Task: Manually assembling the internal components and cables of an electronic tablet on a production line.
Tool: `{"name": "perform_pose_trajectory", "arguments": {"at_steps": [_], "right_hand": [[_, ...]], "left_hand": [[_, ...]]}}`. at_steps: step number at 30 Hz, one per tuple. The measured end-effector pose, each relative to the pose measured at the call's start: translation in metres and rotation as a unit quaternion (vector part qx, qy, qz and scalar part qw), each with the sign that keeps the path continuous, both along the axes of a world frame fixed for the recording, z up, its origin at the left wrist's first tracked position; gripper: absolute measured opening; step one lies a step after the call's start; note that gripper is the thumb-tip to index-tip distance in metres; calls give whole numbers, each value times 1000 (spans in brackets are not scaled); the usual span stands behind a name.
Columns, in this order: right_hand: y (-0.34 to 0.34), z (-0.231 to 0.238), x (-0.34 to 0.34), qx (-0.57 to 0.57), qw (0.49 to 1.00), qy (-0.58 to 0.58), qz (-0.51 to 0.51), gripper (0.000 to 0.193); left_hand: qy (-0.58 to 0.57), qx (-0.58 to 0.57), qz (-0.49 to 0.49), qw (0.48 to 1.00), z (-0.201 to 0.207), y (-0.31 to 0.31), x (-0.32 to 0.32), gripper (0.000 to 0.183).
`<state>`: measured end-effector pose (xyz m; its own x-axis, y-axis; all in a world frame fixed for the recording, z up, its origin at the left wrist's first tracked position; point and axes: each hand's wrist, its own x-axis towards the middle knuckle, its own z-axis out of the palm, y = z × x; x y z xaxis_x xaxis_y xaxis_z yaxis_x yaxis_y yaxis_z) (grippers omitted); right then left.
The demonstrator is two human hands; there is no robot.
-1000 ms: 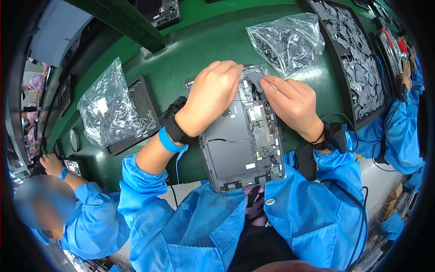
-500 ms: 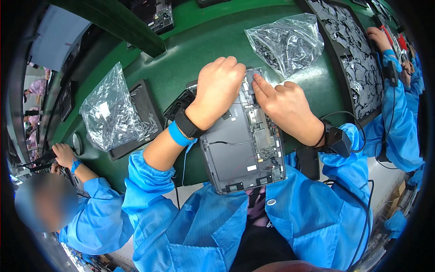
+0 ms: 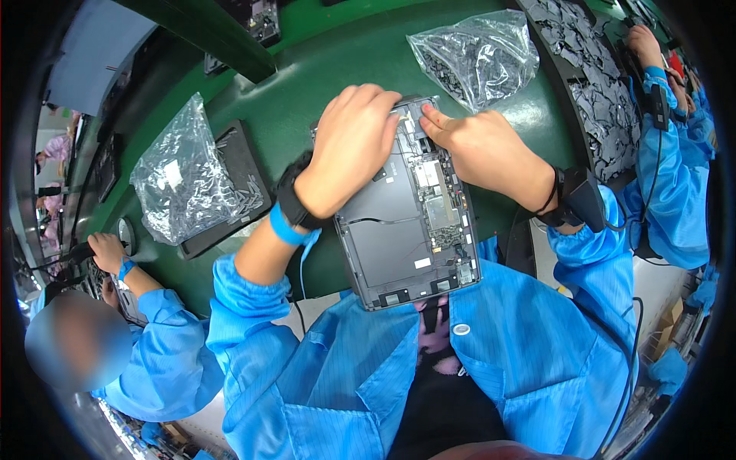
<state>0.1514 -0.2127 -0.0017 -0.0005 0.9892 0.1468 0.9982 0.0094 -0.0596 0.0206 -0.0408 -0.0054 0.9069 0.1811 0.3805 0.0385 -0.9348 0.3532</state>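
Observation:
An opened tablet point(image 3: 383, 238), with its circuit board bare along the right half, lies lengthwise before me, its near edge close to my jacket. Over its far left part my left hand point(image 3: 356, 146) is closed on the edge, fingers bent and thumb toward the inside. My right hand point(image 3: 491, 146) comes in from the right, closed, with its leading fingertips pressed together on a dark part at the far right corner. Its other fingers curl out of sight beside the tablet. A small piece under those fingertips, if any, is hidden.
On the green bench point(image 3: 330, 57) a clear bag of small parts point(image 3: 180, 184) lies partly on a black tray point(image 3: 249, 165). Another clear bag point(image 3: 479, 61) lies beyond the tablet. A long tray of dark pieces point(image 3: 594, 100) stands right. Co-workers' hands point(image 3: 107, 253) show at both sides.
My view has shifted slightly. The fingers of my left hand now reach over the tablet's far edge, thumb showing. My right hand has turned flatter, its fingertips still at the far right corner.

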Motion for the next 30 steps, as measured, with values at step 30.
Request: {"name": "perform_pose_trajectory", "arguments": {"at_steps": [30], "right_hand": [[-41, 17, 2, 217, 568, 774, -178, 50]], "left_hand": [[-143, -800, 48, 581, 28, 34, 18, 33]]}}
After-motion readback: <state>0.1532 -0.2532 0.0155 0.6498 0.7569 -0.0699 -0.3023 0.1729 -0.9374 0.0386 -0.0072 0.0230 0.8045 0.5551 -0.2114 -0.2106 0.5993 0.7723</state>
